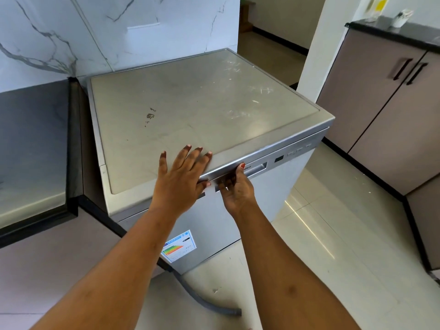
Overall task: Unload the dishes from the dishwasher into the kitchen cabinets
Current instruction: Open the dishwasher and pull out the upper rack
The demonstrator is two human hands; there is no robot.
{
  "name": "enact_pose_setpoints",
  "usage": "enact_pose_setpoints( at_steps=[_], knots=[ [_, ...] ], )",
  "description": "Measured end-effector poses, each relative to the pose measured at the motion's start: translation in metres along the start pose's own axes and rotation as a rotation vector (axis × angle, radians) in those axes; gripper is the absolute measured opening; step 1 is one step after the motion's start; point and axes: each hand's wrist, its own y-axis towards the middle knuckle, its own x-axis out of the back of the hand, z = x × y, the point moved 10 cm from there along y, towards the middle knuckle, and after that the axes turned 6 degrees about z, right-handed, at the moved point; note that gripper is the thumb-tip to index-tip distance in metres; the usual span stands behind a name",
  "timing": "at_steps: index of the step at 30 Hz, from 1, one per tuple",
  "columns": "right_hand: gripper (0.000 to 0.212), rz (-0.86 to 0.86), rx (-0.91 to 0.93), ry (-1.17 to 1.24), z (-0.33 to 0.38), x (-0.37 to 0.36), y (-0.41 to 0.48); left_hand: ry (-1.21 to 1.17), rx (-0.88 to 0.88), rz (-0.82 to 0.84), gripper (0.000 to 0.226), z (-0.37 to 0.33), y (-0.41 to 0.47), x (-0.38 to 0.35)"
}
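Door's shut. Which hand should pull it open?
Right. The right hand hooks its fingers into the door handle, while the left hand lies flat on the dishwasher top, bracing at best.

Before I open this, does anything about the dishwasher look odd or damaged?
Yes: the grey hose lies loose on the floor beside the dishwasher, its end free, and the top shows white scratches and dark stains.

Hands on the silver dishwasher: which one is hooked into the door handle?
The right hand, fingers curled into the recessed door handle; the left hand rests flat on the silver dishwasher's top.
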Motion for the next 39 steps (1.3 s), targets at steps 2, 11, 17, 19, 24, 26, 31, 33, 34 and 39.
enact_pose_setpoints(
  at_steps=[2,11,17,19,24,26,31,33,34,39],
  knots=[
    [0.044,0.0,-0.004,-0.034,-0.001,0.002,0.001,0.003,0.005,-0.006,0.065,-0.001,-0.001,0.0],
    [0.046,-0.004,0.001,-0.052,-0.006,0.006,0.008,-0.041,0.056,0.019,0.064,0.005,-0.011,-0.002],
    [0.046,-0.001,0.005,-0.046,-0.007,0.008,0.01,-0.122,0.058,0.071,0.062,0.006,-0.009,-0.004],
    [0.047,-0.003,0.008,-0.044,-0.007,0.01,0.011,-0.13,0.056,0.067,0.061,0.006,-0.008,-0.004],
    [0.045,-0.011,0.013,-0.051,-0.007,0.011,0.011,-0.133,0.057,0.102,0.063,0.006,-0.011,-0.004],
    [0.04,-0.033,0.02,-0.064,-0.002,0.016,0.007,-0.144,0.069,0.134,0.066,0.006,-0.009,-0.005],
    [0.041,-0.057,0.026,-0.179,0.007,0.05,-0.024,-0.036,0.057,0.203,0.089,-0.002,-0.015,-0.007],
    [0.041,-0.076,0.005,-0.237,0.01,0.063,-0.037,0.003,0.032,0.125,0.083,-0.018,-0.03,-0.01],
    [0.04,-0.09,-0.006,-0.256,0.01,0.069,-0.041,-0.021,0.033,0.102,0.079,-0.027,-0.04,-0.015],
    [0.047,-0.211,0.024,-0.368,0.022,0.105,-0.077,-0.205,0.05,0.306,0.099,-0.059,-0.076,-0.04]
  ],
)
